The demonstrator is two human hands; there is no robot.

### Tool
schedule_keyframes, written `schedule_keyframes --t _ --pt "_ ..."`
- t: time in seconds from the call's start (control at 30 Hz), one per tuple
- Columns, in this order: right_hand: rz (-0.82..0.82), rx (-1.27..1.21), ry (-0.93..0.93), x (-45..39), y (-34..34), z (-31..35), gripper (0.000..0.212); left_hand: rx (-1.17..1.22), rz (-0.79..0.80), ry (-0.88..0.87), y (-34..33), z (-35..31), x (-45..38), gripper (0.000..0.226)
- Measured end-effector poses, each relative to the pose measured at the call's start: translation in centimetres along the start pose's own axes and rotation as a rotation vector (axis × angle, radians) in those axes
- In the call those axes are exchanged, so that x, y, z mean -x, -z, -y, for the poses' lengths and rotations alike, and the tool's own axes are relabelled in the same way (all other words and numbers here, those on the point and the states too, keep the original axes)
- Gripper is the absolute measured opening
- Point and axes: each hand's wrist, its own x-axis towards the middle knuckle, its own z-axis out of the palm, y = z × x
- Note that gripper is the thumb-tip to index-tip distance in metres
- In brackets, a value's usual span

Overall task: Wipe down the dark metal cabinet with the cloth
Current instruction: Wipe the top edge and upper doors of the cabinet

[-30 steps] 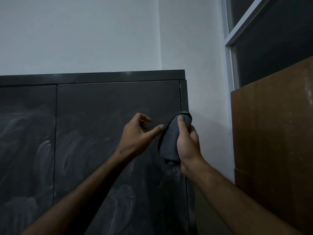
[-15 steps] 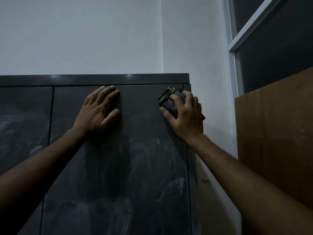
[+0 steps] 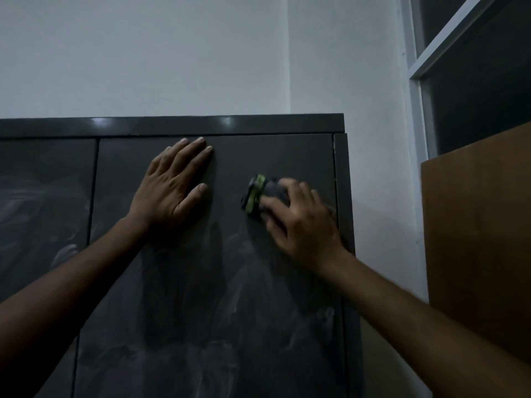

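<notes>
Left hand (image 3: 172, 185) is pressed flat and open on the cabinet (image 3: 230, 297) door, probably bracing it shut, while just beside it the right hand (image 3: 298, 222) grips the bunched cloth (image 3: 265, 193) against the metal to scrub.

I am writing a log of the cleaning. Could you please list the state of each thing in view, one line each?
Cabinet: doors closed, front streaked with pale smears.
Cloth: bunched, pressed against the right door.
Right hand: fingers curled over the cloth.
Left hand: flat on the door, fingers straight.
Wooden board: upright, right of the cabinet.
</notes>
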Motion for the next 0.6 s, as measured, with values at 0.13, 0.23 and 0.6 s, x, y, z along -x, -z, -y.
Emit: schedule_keyframes --t 0.13,0.23,0.6 --pt "0.045 0.009 0.122 3.1 1.9 -2.3 0.027 0.010 0.012 -0.004 0.2 -0.1 -0.1 0.071" --pt "-0.117 0.061 -0.200 -2.1 2.0 -4.0 0.025 0.011 0.012 -0.004 0.3 -0.1 -0.1 0.071" --pt "-0.035 0.014 -0.055 -1.7 1.0 -1.2 0.024 0.147 -0.023 -0.081 3.0 3.5 1.9 0.064"
